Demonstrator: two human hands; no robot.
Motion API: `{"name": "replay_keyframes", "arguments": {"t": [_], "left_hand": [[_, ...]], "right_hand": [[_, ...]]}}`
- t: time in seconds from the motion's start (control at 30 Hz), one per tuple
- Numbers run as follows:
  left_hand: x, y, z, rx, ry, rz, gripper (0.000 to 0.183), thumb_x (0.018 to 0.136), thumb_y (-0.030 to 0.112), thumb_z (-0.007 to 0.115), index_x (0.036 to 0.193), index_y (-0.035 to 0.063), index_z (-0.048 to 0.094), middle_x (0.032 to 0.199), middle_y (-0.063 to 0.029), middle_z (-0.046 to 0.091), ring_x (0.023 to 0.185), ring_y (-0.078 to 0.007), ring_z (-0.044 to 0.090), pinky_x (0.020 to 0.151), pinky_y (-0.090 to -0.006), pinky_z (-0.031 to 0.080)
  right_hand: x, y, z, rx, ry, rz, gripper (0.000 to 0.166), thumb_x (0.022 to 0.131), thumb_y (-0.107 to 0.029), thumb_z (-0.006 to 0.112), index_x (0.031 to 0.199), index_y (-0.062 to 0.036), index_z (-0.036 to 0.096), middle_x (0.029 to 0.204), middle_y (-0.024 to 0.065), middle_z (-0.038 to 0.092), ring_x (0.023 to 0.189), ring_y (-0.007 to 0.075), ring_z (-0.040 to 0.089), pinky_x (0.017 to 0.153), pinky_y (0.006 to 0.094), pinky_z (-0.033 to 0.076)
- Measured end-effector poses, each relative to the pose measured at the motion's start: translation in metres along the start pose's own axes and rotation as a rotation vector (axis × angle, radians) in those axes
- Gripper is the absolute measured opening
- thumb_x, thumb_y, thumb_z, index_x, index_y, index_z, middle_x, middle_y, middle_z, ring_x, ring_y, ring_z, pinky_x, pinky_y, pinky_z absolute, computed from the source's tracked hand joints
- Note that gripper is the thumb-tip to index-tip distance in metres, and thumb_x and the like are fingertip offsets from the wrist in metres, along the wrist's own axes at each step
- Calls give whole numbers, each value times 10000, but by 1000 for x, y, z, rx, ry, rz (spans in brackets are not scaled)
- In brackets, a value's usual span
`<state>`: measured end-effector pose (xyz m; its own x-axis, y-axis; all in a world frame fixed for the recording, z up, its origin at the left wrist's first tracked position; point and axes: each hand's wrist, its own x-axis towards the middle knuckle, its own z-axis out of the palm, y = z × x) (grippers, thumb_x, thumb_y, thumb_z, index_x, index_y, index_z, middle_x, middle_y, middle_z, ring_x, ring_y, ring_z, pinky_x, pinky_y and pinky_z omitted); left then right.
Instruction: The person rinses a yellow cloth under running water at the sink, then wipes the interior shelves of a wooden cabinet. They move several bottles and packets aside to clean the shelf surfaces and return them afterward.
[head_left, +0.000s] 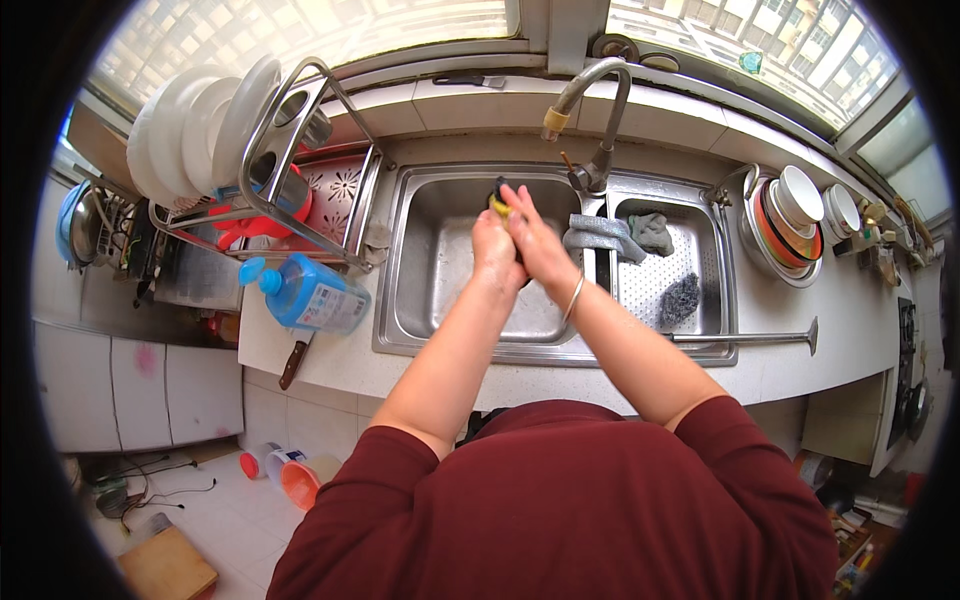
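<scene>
Over the larger basin of the stainless steel sink (420, 300), my left hand (494, 244) and my right hand (538, 240) are pressed together. Between them is a small black and yellow object (498, 201), mostly hidden by the palms and fingers; its kind cannot be made out. A bangle circles my right wrist. The faucet (616, 105) arches behind the sink, to the right of my hands. A grey cloth (600, 234) drapes over the divider between the basins. Another cloth (651, 232) and a dark scouring pad (679, 298) lie in the smaller, perforated basin.
A blue soap bottle (315, 300) and a knife with a brown handle (294, 365) lie left of the sink, below a metal dish rack (259, 195) with white plates. Stacked bowls (787, 217) stand at right. A long metal-handled tool (750, 338) crosses the sink's right front edge.
</scene>
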<state>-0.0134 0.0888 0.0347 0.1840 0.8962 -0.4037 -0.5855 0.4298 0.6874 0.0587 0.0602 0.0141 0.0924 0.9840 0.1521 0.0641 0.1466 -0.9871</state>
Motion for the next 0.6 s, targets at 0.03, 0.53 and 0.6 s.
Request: {"name": "replay_keyframes", "arguments": {"t": [0.03, 0.53, 0.6], "left_hand": [[-7, -3, 10, -39, -23, 13, 301, 1029, 289, 354, 1036, 31, 510, 968, -78, 588, 862, -183, 596, 758, -345, 515], [-19, 3, -14, 81, -257, -160, 240, 999, 285, 465, 1084, 66, 516, 1006, -64, 609, 894, -182, 620, 759, -340, 533], [-13, 11, -23, 78, -247, -184, 249, 986, 293, 494, 1063, 61, 541, 980, -70, 624, 879, -200, 634, 757, -357, 543]], "right_hand": [[15, 12, -13, 90, 19, 76, 502, 977, -312, 440, 1436, -118, 381, 1544, 250, 89, 1426, 354, 178, 1130, 347, 195], [16, -3, -20, 256, 19, 316, 425, 1007, -313, 403, 1391, -141, 466, 1562, 193, 106, 1442, 206, 154, 1114, 313, 205], [20, 33, -37, 354, 100, 336, 409, 1019, -322, 382, 1363, -126, 485, 1365, 124, 390, 1221, 176, 410, 1010, 295, 355]]}}
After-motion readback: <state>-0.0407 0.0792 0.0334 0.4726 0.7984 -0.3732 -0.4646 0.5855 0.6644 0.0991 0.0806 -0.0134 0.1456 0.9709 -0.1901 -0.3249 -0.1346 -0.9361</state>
